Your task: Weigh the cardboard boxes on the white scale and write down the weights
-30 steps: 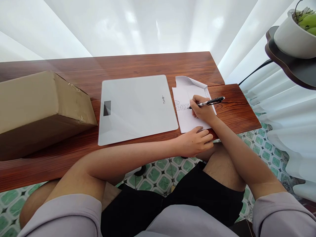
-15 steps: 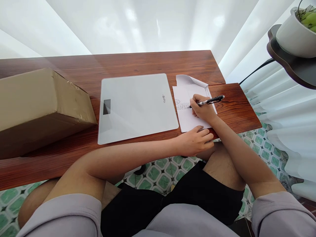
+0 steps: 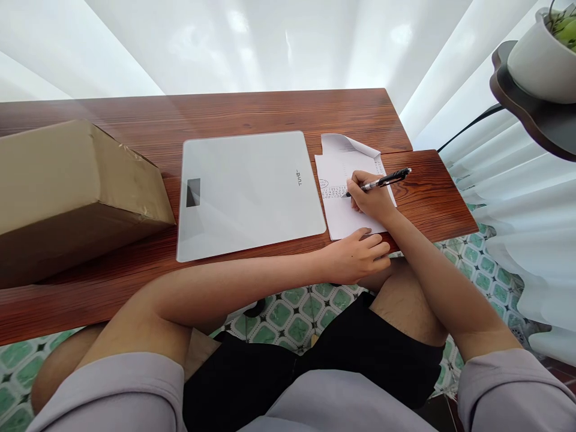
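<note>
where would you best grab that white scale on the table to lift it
Probably by the two long side edges of the scale, one from the box side, one from the paper side: it lies flat, thin and smooth, offering only edges.

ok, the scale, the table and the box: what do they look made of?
Scale: looks like white glass, glossy, with soft reflections. Table: reddish-brown wood or wood-look laminate, grain lines visible. Box: brown cardboard, apparently wrapped in shiny tape, creased.

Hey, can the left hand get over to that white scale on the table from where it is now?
Probably yes. The left hand rests at the table's near edge on the corner of the paper, and the white scale lies just beside the paper with bare wood and nothing standing between them.
</note>
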The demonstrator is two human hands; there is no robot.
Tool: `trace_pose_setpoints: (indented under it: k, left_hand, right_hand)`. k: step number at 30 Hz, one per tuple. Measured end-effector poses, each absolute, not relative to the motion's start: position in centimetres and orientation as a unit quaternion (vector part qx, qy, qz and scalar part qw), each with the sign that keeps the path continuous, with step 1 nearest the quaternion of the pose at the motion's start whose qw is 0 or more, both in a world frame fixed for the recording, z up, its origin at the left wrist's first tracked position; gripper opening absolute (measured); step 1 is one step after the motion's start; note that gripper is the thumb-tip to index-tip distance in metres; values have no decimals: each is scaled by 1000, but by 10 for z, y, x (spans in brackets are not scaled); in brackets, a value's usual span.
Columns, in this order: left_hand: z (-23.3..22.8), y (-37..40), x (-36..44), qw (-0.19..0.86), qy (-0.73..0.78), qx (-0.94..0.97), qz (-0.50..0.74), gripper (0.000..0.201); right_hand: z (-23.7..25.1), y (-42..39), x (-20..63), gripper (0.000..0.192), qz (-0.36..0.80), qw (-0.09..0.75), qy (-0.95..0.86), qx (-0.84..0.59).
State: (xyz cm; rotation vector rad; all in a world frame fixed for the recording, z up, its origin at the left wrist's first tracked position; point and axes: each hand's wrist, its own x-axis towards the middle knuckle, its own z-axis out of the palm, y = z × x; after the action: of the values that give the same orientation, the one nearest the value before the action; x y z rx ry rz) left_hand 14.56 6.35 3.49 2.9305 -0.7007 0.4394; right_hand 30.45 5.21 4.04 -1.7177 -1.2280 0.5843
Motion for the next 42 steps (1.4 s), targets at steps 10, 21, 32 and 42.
trace_pose_setpoints:
  k: [10,21,32,42]
  left_hand:
    - [34,63,145,46,-231,960,151,26]
    - [29,62,147,42,-228,957,173,22]
    - [31,63,147,35,-229,957,174,24]
    - [29,63,147,38,-232,958,164,26]
  right_hand:
    - [42,52,304,35,219,437,-502,-714]
    - [44,52,312,34,185,486,-481,-706]
    - [51,50,351,16,-36,359,-549,-754]
    - [50,61,341,36,-47,228,-552,-800]
